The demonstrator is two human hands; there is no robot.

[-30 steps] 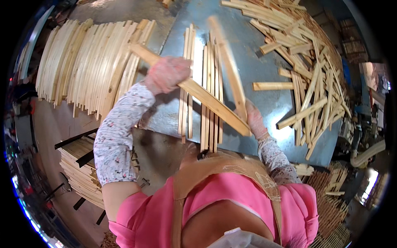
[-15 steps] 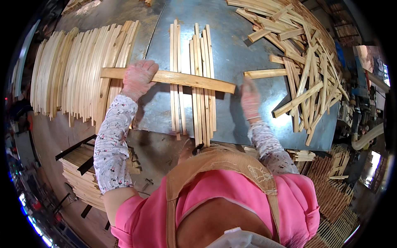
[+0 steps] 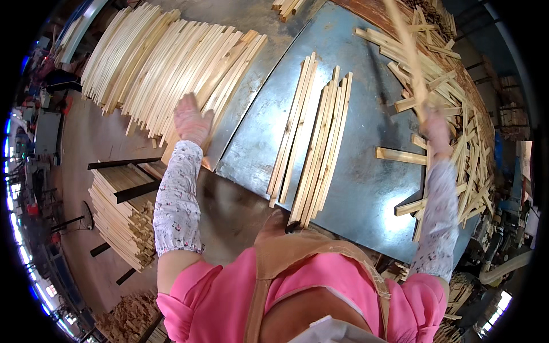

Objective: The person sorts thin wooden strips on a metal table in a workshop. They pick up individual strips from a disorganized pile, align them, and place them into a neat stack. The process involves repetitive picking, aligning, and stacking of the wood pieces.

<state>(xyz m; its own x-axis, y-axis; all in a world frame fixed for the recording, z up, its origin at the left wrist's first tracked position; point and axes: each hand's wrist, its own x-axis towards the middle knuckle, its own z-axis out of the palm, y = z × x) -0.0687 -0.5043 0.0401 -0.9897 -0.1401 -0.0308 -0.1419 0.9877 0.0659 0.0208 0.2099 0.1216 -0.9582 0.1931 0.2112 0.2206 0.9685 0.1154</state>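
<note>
My right hand (image 3: pixel 437 134), gloved and smeared by motion, grips a wooden strip (image 3: pixel 413 60) near its lower end. The strip points up and away, over the loose heap of wooden strips (image 3: pixel 472 134) on the right. My left hand (image 3: pixel 193 120), also gloved, has its fingers stretched out and holds nothing. It is at the near ends of a long row of strips (image 3: pixel 189 57) laid side by side on the left; whether it touches them I cannot tell. Between my hands, two small groups of strips (image 3: pixel 323 146) lie lengthwise on the metal table (image 3: pixel 246 140).
A stack of boards (image 3: pixel 123 214) sits on black metal bars (image 3: pixel 137 191) below the table at left. More strips (image 3: pixel 289 7) lie at the far edge. One strip (image 3: pixel 400 155) juts from the heap toward the middle.
The strip that lay across the middle groups under my left hand is gone from there; my right hand, formerly without one, now holds a strip over the heap. The view has turned.
</note>
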